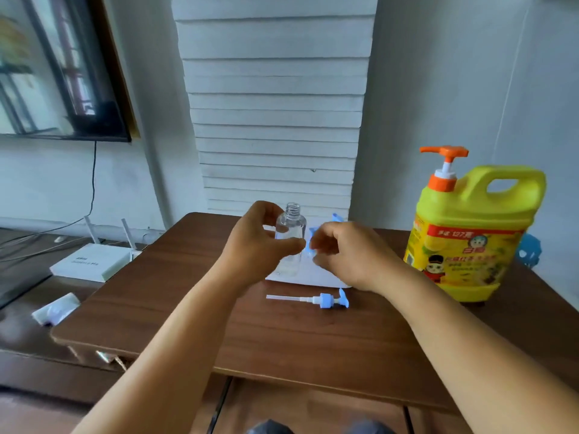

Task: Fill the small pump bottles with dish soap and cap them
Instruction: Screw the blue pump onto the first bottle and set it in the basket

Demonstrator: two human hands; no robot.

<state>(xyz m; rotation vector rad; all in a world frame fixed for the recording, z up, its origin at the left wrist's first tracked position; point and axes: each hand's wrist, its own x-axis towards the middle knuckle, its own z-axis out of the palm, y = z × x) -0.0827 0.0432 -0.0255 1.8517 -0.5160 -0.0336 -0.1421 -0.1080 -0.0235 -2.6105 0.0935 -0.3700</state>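
A small clear bottle (289, 233) stands uncapped and upright over a white sheet (316, 278) at the middle of the brown table (282, 336). My left hand (253, 245) grips it from the left, thumb across its front. Just right of the bottle, my right hand (347, 255) has its fingers curled round a blue pump cap (310, 241), which is mostly hidden. Another blue pump head with its white tube (316, 299) lies flat on the table in front of the sheet. The large yellow dish soap jug (463, 236) with an orange pump stands at the right.
A bit of blue plastic (336, 217) shows behind my right hand, and another blue object (529, 250) sits behind the jug. Left of the table, lower down, lie a white router (91, 261) with cables and a small white packet (56, 308). A white slatted panel rises behind the table.
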